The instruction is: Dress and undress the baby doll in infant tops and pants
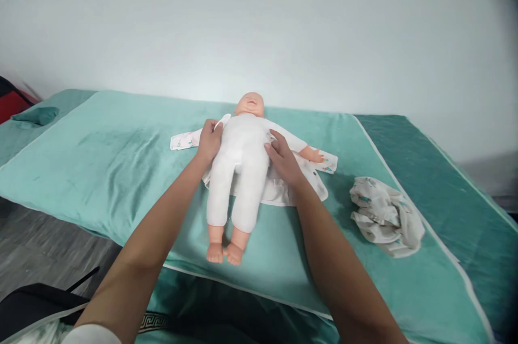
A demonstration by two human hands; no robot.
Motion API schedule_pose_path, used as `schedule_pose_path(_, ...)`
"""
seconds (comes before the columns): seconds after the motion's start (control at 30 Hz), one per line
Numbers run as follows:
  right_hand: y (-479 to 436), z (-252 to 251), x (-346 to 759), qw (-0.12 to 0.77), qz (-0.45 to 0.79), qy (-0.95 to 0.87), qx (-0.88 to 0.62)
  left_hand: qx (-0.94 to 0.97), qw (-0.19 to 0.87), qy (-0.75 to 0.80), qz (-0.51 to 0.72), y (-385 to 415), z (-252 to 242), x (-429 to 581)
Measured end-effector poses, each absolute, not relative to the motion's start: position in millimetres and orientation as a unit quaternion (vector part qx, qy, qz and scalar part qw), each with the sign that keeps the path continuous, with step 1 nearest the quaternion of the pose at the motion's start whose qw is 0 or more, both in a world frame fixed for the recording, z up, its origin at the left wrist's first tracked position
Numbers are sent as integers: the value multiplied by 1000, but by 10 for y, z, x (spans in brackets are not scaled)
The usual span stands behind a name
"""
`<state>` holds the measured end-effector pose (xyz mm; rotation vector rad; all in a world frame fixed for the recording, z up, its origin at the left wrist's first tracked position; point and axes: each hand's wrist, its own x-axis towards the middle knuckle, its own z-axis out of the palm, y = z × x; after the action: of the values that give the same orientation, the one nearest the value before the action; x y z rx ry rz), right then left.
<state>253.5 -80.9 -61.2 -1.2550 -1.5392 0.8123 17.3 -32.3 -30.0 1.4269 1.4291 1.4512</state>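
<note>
A baby doll (242, 157) with a white cloth body lies on its back, its head toward the wall and its bare feet toward me. Under it is a small white printed baby shirt (279, 191), spread out with its sleeves to both sides. My left hand (211, 141) is closed at the doll's upper side, by the arm on the left; that doll hand is hidden. On the other side, my right hand (284, 159) grips the doll's flank with thumb and fingers. The doll's arm on the right stretches out over a shirt sleeve.
A crumpled white printed cloth (386, 217) lies to the right on the green bed cover (101, 166). A white wall (259, 36) rises behind the bed. At the far left is a red and black object (11, 103). Something black (36, 306) is low at the left.
</note>
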Motion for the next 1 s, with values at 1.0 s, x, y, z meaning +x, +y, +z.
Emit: schedule_pose_path(1.0,-602,-725,2452,458,448,-632,-436,732,111,523,422,-846,-26,162)
